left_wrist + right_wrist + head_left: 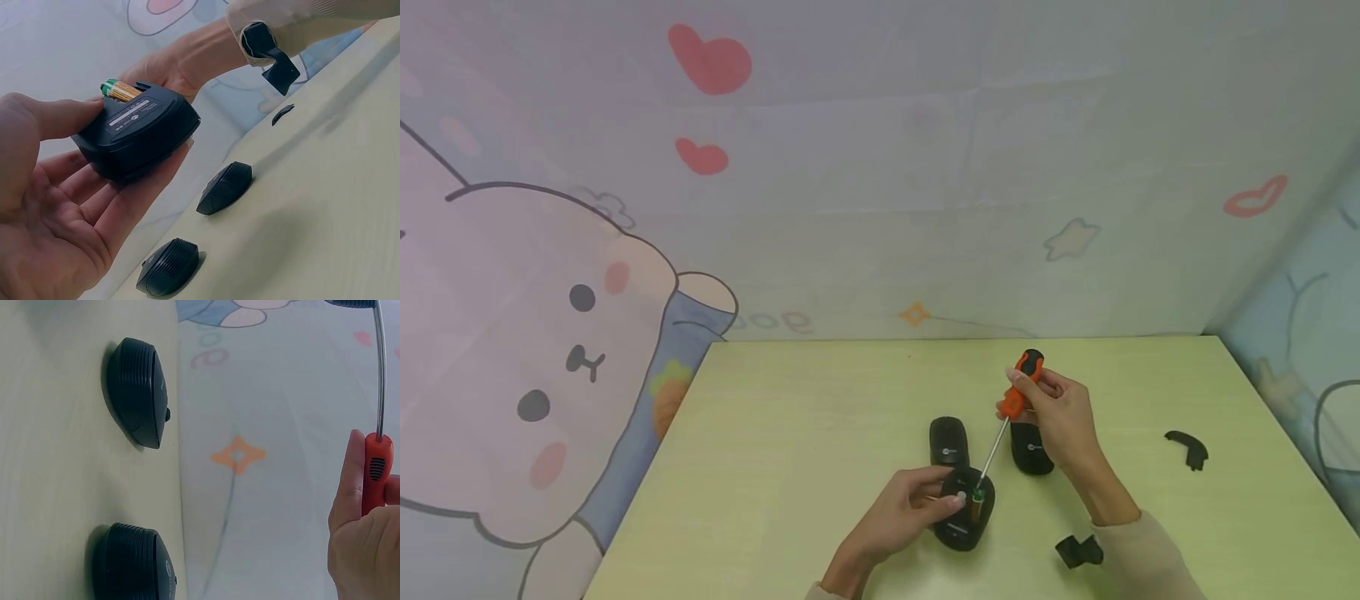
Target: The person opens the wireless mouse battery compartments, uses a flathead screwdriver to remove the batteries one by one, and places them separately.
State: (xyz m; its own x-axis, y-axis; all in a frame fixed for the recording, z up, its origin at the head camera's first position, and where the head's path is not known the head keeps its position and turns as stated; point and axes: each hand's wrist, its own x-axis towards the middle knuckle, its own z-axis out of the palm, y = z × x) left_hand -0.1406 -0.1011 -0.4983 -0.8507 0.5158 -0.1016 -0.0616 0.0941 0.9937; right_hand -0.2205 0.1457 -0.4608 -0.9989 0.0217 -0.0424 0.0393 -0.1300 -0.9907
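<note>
Pale table [775,442], printed backdrop [880,192], probably cloth

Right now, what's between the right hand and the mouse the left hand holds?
The metal shaft of the screwdriver slants from the right hand towards the held mouse, in the head view.

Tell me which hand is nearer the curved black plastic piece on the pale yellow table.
Right. In the head view, the right hand, gripping an orange-and-black screwdriver, is left of the piece; the left hand, holding a rounded black computer mouse, is farther left.
</note>
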